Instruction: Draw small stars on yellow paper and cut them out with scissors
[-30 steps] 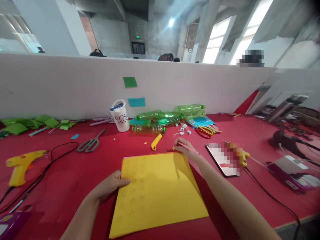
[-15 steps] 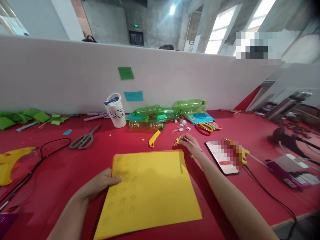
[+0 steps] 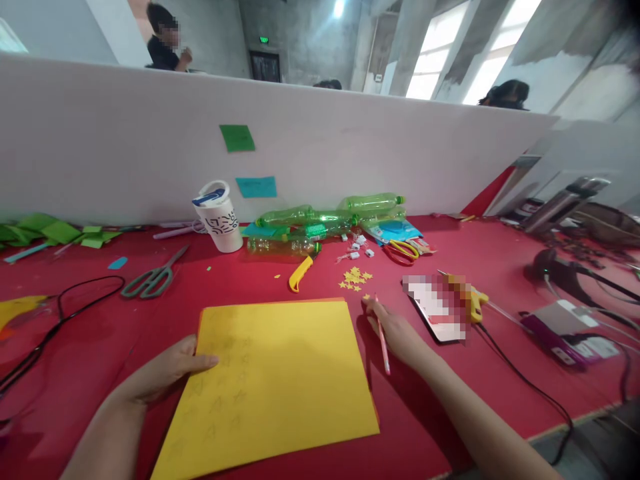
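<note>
Observed: the left hand (image 3: 167, 370) rests on the left edge of a yellow paper sheet (image 3: 277, 377), thumb lying on top of the sheet and fingers beneath or beside it, pinning it to the red table cover (image 3: 100, 333). The right hand (image 3: 395, 333) sits just off the sheet's right edge, fingers closed around a pink pencil (image 3: 383, 340).

Location: the sheet lies flat in front of the person, near the table's front edge. Faint pencilled star outlines show on its left half. A cluster of small yellow cut-out stars (image 3: 355, 278) lies just beyond the right hand, and a yellow-handled utility knife (image 3: 300, 272) lies beyond the sheet's far edge.

Orientation: the sheet is skewed, its long axis running from the near-left corner toward the far right, near edge swung left. The pencil's long axis runs roughly away from the person, one end toward the cut-out stars; which end is the lead cannot be told.

Judgement: for clean marking, the left hand should keep flat pressure close to the working area so the sheet cannot creep on the cloth, and the pencil should be held lightly.
</note>
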`<state>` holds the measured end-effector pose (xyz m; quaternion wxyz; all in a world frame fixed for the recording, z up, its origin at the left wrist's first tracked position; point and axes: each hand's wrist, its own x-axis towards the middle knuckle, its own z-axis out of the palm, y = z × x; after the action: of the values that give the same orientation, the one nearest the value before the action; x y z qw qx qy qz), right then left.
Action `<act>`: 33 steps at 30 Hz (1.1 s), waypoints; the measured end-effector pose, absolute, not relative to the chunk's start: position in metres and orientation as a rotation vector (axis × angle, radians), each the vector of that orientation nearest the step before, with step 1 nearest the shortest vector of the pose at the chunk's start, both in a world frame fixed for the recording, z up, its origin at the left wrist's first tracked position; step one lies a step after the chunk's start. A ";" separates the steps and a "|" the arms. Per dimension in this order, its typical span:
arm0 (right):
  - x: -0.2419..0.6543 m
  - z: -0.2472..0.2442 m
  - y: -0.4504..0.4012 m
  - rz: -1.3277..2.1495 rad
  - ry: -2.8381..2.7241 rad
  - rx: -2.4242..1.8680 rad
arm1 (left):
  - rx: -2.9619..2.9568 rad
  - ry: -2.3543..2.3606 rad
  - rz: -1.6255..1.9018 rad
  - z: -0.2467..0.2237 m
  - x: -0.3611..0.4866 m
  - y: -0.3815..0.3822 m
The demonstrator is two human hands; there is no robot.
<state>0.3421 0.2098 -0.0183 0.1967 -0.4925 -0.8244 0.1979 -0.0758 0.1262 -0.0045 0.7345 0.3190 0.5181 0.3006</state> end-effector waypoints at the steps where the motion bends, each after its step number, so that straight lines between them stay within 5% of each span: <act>1: 0.339 -0.018 0.216 0.560 -2.308 -1.363 | 0.702 1.134 0.659 -0.004 -0.076 0.126; 7: 0.316 -0.013 0.247 0.695 -2.350 -1.195 | 0.731 1.062 0.664 -0.002 -0.078 0.120; 13: 0.287 0.005 0.262 0.521 -2.279 -1.494 | 0.775 1.024 0.656 -0.005 -0.078 0.122; 25: 0.122 0.029 0.314 0.607 -2.356 -1.627 | 0.821 0.983 0.700 -0.012 -0.085 0.124; 33: 0.153 0.034 0.266 1.018 -2.558 -1.037 | 0.835 0.976 0.723 -0.017 -0.087 0.130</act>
<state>0.1529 0.2661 0.0337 0.0998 -0.3506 -0.8652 0.3443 -0.0873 0.1296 -0.0171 0.7404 0.3806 0.4451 0.3298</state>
